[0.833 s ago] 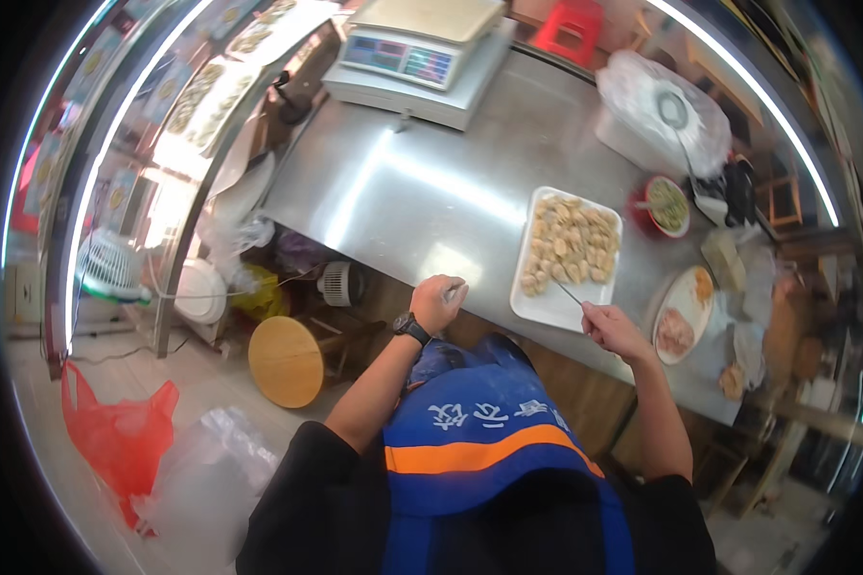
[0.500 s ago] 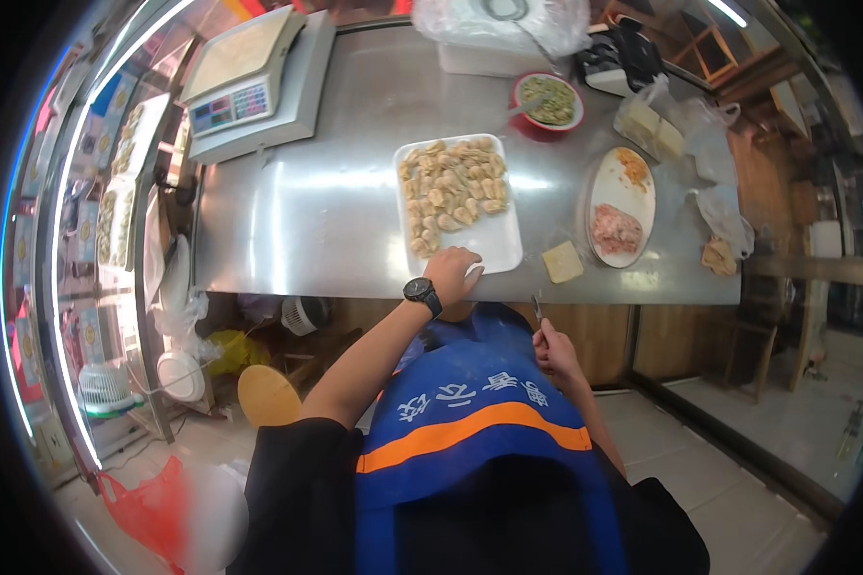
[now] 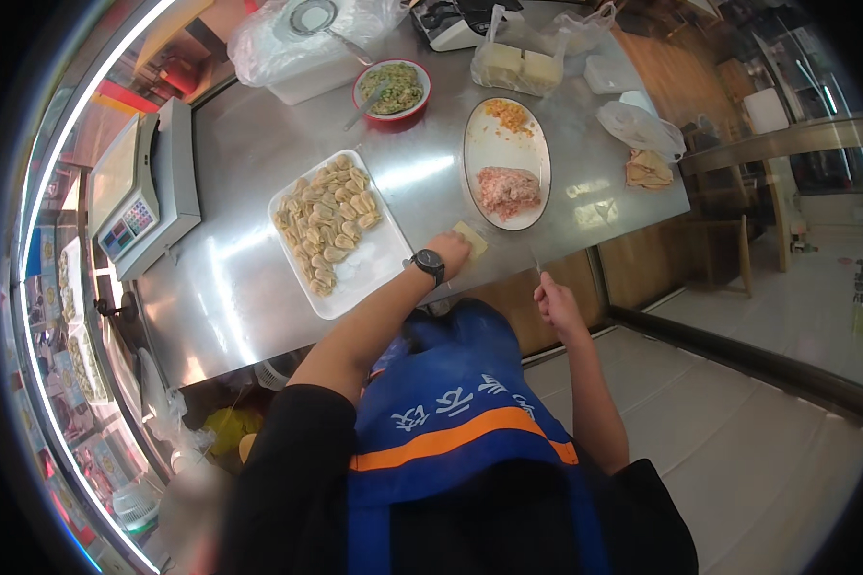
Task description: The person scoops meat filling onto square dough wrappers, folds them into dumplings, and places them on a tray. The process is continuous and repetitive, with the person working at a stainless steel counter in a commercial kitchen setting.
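My left hand (image 3: 450, 251), with a dark watch on its wrist, curls its fingers at the edge of a pale yellow square of wonton wrapper (image 3: 471, 240) near the table's front edge. It looks pinched on the wrapper; the fingertips are partly hidden. My right hand (image 3: 558, 305) is closed on a thin metal utensil (image 3: 537, 265), held just off the table's front edge. To the left lies a white tray (image 3: 360, 278) with rows of folded wontons (image 3: 324, 216). Beyond the wrapper is an oval plate (image 3: 503, 153) holding pink minced meat (image 3: 508, 192) and orange bits (image 3: 510, 117).
A red bowl (image 3: 393, 115) of green filling with a spoon stands farther back, beside a plastic-covered white box (image 3: 307, 77) with a strainer on top. Bagged yellow blocks (image 3: 518, 69) sit behind the plate. A scale (image 3: 134, 206) is at the left, a crumpled brown bag (image 3: 648, 170) at the right.
My view has swung to the right. My left hand has moved from the tray's near edge to the wrapper. My right hand still holds the utensil by the table's edge.
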Motion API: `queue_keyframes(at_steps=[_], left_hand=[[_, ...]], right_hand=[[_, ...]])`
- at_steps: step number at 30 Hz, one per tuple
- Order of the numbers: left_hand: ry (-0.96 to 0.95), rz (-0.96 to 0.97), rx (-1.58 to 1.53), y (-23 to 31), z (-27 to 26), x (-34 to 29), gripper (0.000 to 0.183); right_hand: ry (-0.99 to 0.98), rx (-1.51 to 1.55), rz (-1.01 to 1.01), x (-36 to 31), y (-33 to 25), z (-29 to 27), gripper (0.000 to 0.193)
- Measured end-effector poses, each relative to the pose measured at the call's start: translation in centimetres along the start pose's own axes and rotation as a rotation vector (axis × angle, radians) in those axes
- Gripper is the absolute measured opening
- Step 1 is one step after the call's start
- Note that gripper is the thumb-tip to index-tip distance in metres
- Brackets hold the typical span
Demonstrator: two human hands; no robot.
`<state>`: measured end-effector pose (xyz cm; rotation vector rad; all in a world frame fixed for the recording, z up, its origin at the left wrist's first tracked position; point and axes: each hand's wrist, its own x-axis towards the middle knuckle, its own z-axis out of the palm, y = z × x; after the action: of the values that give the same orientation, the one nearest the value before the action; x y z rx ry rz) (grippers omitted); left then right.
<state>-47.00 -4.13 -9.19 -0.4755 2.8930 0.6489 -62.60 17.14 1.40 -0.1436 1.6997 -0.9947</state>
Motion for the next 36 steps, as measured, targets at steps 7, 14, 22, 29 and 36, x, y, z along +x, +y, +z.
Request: queue_keyframes(at_steps=[7, 14, 22, 29, 36], left_hand=[[-0.157, -0.07, -0.049, 0.8, -0.8, 1.7, 0.021], [0.314, -0.237, -0.63, -0.2, -2.5, -0.5, 0.019], [0.81, -0.49, -2.313, 2.8, -1.2, -2.4, 0.042], [0.764, -0.781, -2.061, 5.8, -1.7, 1.6, 0.04], [0.595, -1.178, -1.164, 3.4, 8.1, 6.7, 0.042]], right_hand=[[0.13, -0.567, -0.206, 3.6, -1.0, -1.4, 0.054], [0.216, -1.243, -0.32, 11.2, -8.0, 1.7, 0.055], [-0.115, -1.338, -0.43, 15.8, -8.3, -0.1, 0.052], [-0.292, -1.523, -0.41, 12.6, -12.8, -1.5, 0.052], [-0.312, -1.588, -0.432, 12.8, -12.1, -1.5, 0.053]])
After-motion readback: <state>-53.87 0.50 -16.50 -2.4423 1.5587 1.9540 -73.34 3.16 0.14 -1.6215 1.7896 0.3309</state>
